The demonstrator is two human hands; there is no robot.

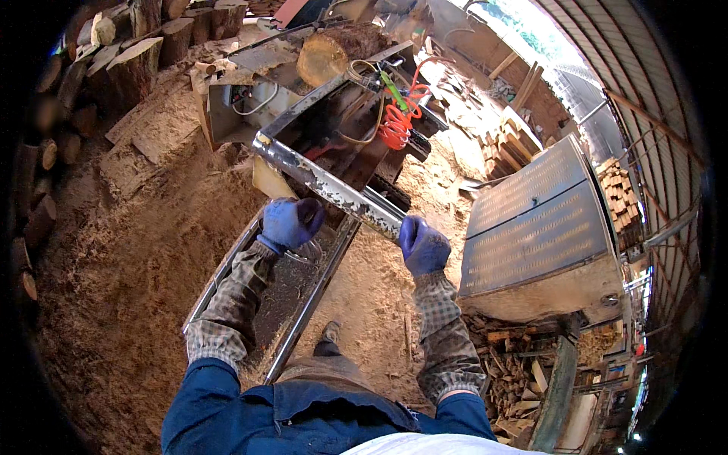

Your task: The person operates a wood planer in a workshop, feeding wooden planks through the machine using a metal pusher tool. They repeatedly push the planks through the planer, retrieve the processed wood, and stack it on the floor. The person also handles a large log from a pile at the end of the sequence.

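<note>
At the log-splitter trough, right hand (423, 244) clamps the lower end of the worn metal bar (326, 182); left hand (290, 222) closes on the trough rail (227, 265). Log (326, 54) waits at machine's far end, unsplit; trough holds only sawdust.

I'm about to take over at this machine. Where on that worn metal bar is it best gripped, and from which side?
Probably at its near, lower end, from the operator's side, where the gloved right hand wraps the metal bar. The bar runs long and slanted, its far end over the machine bed. The left hand rests by the rail frame.
</note>
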